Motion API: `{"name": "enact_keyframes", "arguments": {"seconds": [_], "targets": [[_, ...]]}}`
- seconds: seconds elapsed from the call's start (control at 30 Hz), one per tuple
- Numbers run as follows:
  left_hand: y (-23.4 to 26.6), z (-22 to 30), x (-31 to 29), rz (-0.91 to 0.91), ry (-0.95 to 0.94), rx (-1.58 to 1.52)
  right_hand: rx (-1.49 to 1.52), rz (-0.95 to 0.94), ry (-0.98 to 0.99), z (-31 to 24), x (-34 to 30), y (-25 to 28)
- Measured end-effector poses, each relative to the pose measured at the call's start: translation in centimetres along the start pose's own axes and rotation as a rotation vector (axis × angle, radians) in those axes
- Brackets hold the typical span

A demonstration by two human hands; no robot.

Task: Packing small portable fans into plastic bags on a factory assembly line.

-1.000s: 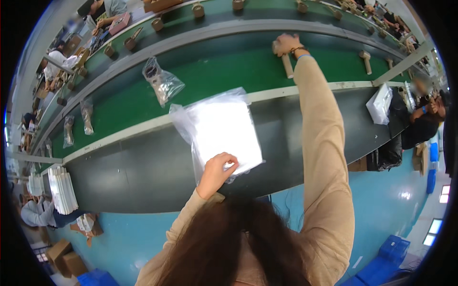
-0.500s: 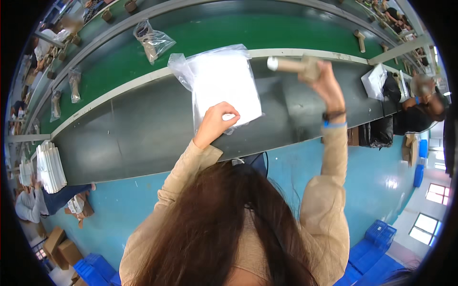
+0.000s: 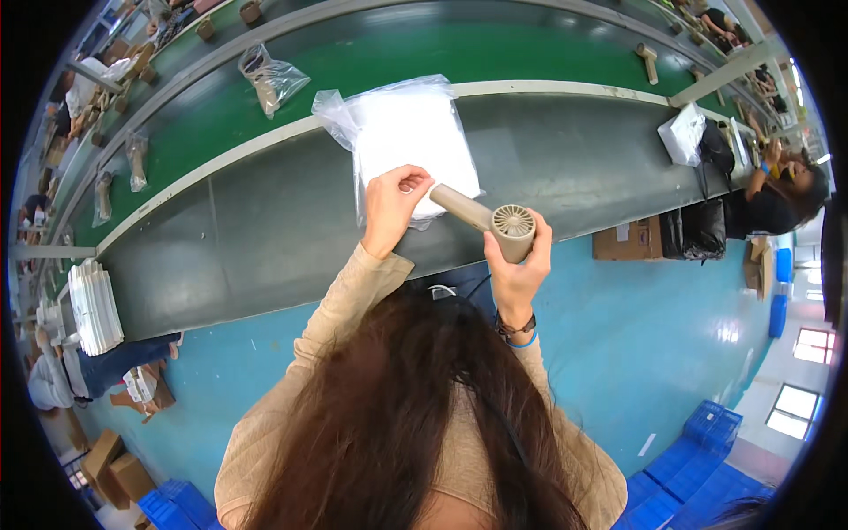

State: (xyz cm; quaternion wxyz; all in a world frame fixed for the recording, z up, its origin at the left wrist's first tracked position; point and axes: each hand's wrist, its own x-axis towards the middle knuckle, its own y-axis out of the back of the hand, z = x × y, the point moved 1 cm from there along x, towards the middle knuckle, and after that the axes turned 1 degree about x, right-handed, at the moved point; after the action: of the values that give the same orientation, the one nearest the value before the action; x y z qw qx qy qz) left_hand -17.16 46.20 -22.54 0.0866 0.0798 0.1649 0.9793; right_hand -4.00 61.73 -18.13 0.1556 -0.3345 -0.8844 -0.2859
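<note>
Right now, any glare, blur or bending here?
Head view: the white rectangular stack with clear plastic edges looks overexposed; the glossy blue floor glares at right; the dark grey worktop curves from fisheye distortion; the beige handheld fan looks fairly sharp.

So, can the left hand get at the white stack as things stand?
Probably yes. The left hand is at the near edge of the white stack, whose top is mostly uncovered. The beige device in the right hand hides little of it.

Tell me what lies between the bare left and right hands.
The head view shows a beige handheld device with a round grille: the right hand grips the grille end, and its straight handle points toward the left hand, contact unclear.
</note>
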Motion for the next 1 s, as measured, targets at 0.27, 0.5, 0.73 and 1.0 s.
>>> {"name": "enact_keyframes", "arguments": {"seconds": [0.27,0.5,0.73,1.0], "targets": [[0.8,2.1,-0.6,0.043,-0.16,0.031,-0.006,0.064,0.081,-1.2,-0.2,-2.7],[-0.6,2.4,-0.8,-0.2,0.117,-0.475,0.002,0.15,0.081,-1.3,1.7,-5.2],[0.5,3.9,1.0,-0.191,0.09,-0.737,-0.027,-0.046,0.203,-1.3,2.7,-6.0],[3.7,8.1,3.5,-0.045,-0.215,-0.056,-0.225,-0.252,0.418,-3.9,6.0,-7.3]]}}
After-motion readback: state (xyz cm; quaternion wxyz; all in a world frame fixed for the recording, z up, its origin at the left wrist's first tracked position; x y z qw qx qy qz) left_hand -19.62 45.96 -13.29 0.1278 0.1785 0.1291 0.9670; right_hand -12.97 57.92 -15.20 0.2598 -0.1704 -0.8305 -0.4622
